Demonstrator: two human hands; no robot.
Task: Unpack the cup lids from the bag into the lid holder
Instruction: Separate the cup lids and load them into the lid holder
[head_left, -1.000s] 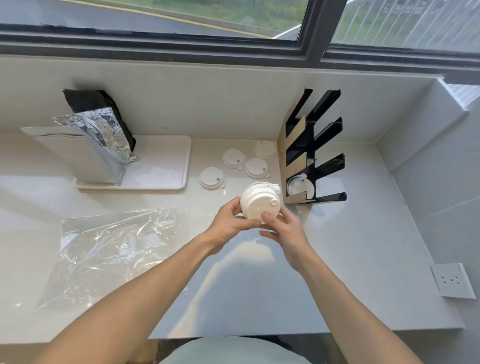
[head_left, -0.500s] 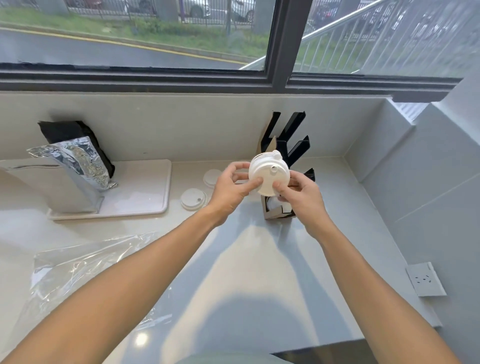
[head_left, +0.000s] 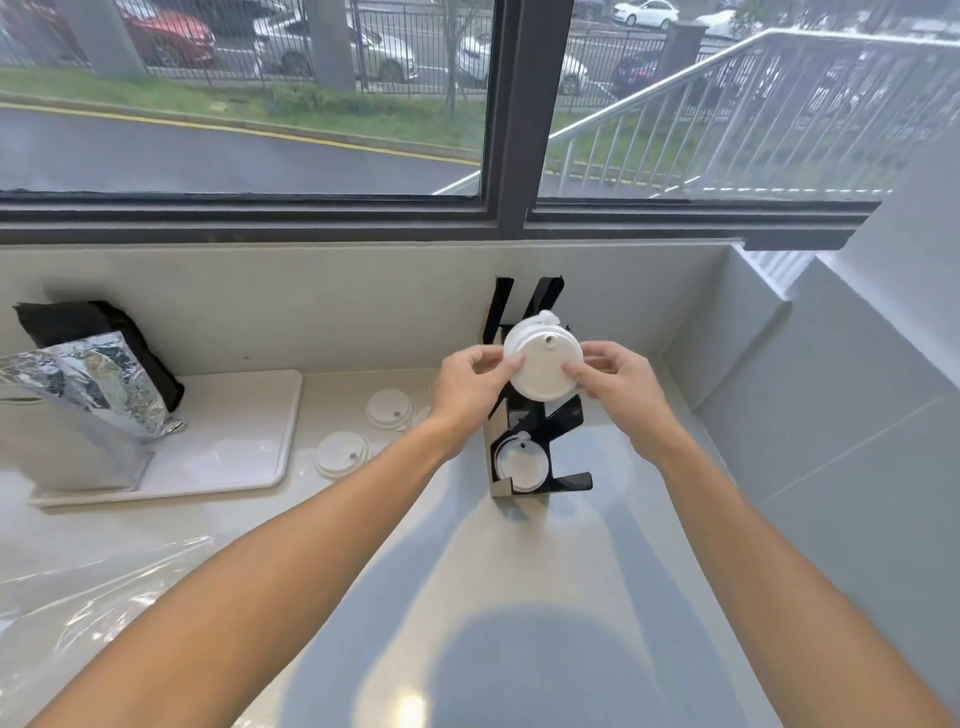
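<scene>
Far left: foil pouch (head_left: 98, 384) standing on a white tray (head_left: 244, 447); clear plastic bag (head_left: 78, 597) flat at lower left. Left of centre: two loose lids (head_left: 344, 455) on the counter (head_left: 519, 597). Centre: left hand (head_left: 467, 387) and right hand (head_left: 618, 382) both clamped on a stack of white lids (head_left: 541, 364), held before the black lid holder (head_left: 540, 457). Lower slot already holding lids.

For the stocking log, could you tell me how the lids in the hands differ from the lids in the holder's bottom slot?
The held lids are gripped by the left hand and right hand, raised before the lid holder; the slotted lids rest low inside it, partly hidden. Both are white and round.
</scene>
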